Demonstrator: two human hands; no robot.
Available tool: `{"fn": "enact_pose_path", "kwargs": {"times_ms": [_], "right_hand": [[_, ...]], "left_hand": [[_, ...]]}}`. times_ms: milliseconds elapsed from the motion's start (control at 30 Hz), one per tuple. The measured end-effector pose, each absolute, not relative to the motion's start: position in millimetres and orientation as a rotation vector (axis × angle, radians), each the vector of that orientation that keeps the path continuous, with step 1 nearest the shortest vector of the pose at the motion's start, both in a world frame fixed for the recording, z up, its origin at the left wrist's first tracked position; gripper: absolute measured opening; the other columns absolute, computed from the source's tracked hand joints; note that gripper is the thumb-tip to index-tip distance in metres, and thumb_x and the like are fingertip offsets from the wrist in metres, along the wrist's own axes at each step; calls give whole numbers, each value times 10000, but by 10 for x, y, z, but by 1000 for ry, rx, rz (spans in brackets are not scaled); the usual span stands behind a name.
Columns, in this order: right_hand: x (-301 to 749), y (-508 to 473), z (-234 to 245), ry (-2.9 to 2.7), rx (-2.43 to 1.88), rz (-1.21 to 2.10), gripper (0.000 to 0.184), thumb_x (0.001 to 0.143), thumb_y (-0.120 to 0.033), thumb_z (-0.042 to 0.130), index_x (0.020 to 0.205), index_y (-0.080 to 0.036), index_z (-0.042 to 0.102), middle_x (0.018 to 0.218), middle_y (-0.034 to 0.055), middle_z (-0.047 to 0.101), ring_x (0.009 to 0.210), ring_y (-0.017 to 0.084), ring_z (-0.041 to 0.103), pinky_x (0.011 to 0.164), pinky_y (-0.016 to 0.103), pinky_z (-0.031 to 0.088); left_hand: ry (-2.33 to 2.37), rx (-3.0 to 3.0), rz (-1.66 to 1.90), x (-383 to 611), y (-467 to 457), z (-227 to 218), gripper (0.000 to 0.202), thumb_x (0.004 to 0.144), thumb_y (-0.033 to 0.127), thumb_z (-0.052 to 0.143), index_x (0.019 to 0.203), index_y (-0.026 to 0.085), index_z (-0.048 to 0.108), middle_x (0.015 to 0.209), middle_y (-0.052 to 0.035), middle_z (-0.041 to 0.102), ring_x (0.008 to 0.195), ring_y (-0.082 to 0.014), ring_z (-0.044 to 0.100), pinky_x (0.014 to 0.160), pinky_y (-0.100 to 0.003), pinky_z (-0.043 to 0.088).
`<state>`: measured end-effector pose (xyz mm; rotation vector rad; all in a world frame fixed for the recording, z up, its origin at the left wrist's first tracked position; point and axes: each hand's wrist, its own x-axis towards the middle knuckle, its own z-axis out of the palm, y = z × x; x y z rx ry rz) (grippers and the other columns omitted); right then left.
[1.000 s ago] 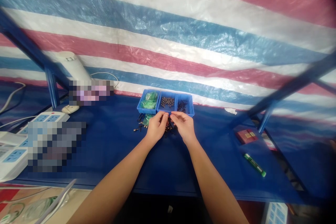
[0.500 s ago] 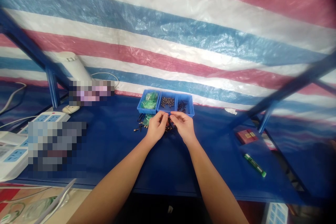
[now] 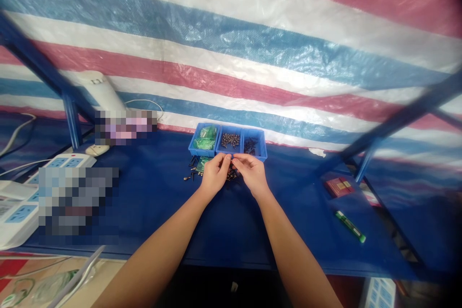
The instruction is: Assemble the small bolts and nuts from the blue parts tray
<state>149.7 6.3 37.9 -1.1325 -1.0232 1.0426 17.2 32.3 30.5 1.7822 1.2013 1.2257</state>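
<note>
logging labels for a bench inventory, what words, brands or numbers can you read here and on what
No text is readable.
White lamp: dark marks near the top, too blurred to read.
Red box: gold label, too small to read.
White power strip: markings too small to read.
Green lighter: no legible print.

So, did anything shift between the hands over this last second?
The right hand edged slightly left, so its fingertips now nearly meet those of the left hand just in front of the tray. Whether either grip holds a screw is too small to tell. The left hand, the tray, the loose screws and the green pen stayed put.
</note>
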Motion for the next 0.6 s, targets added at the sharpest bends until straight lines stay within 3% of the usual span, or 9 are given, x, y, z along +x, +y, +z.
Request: {"fn": "enact_pose_path", "kwargs": {"times_ms": [167,433,600], "right_hand": [[1502,59,390,-994,-1130,1030,310,725,-415,732,938,-190,722,858,50,741,756,197,686,736,349,564],[1481,41,433,-1031,-1129,1079,281,713,-399,743,902,-191,735,793,38,732,741,198,678,717,347,561],[1496,45,441,-957,-1144,1089,270,701,-371,756,895,-185,734,808,41,734,722,188,668,685,328,545]], "left_hand": [[1115,1710,1257,193,330,253,259,903,420,511,971,188,603,725,-1,646,616,-123,604,579,-222,453],[1240,1831,1216,171,334,281,324,931,418,460,758,183,600,599,24,572,541,-102,531,537,-217,396],[1175,1780,1249,179,327,293,259,910,413,510,890,184,628,713,6,646,624,-117,606,601,-218,453]]}}
